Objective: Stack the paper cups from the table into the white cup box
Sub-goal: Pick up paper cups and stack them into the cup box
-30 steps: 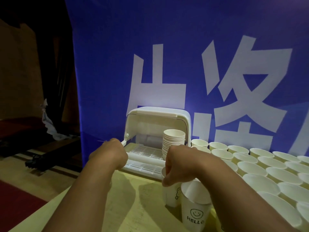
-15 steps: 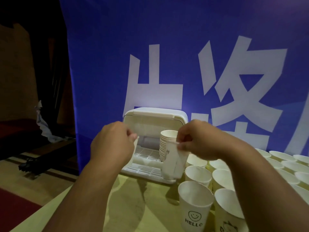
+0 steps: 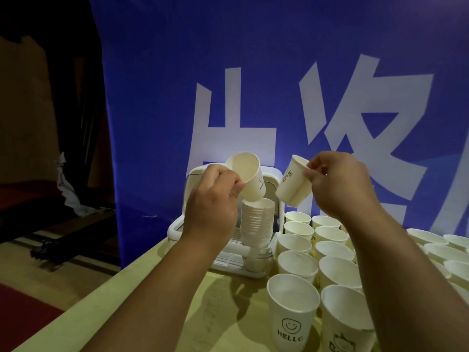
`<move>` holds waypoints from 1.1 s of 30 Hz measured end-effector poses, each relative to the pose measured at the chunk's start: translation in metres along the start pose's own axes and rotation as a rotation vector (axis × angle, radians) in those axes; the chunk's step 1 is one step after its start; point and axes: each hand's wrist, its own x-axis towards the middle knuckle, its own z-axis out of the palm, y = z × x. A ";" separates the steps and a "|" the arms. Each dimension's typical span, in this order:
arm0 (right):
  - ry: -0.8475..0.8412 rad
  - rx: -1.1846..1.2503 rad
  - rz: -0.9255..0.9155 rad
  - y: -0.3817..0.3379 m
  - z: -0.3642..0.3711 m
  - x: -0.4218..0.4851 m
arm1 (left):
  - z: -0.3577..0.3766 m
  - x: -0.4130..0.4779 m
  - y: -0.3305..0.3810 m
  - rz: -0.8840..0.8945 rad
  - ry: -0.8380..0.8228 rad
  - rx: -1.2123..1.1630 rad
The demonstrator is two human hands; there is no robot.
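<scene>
My left hand [image 3: 212, 199] pinches a white paper cup [image 3: 247, 176] by its wall, tilted, its base just above the stack of cups [image 3: 257, 224] standing in the white cup box [image 3: 195, 179]. My right hand [image 3: 340, 184] grips a second paper cup [image 3: 293, 185] at its rim, tilted with the mouth up and to the right, beside the box's open lid. Several loose paper cups [image 3: 330, 252] stand upright on the table to the right of the box; the nearest one [image 3: 291, 311] shows a smiley and "HELLO".
The wooden table [image 3: 121, 295] ends at a left edge with floor and a red carpet [image 3: 22, 308] below. A blue banner [image 3: 253, 85] with large white characters hangs right behind the box and cups.
Both hands rose from the table. My left hand now holds a cup of its own over the stack, and my right hand's cup has lifted up and to the right.
</scene>
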 end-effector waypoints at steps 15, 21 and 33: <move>0.123 0.094 0.033 0.002 0.004 0.002 | 0.031 0.001 0.013 -0.055 0.058 0.004; 0.129 0.080 0.016 0.003 0.005 0.002 | 0.033 -0.002 0.010 -0.115 -0.100 0.013; 0.121 0.046 -0.085 -0.002 0.017 -0.001 | 0.022 0.002 0.008 -0.069 -0.486 0.162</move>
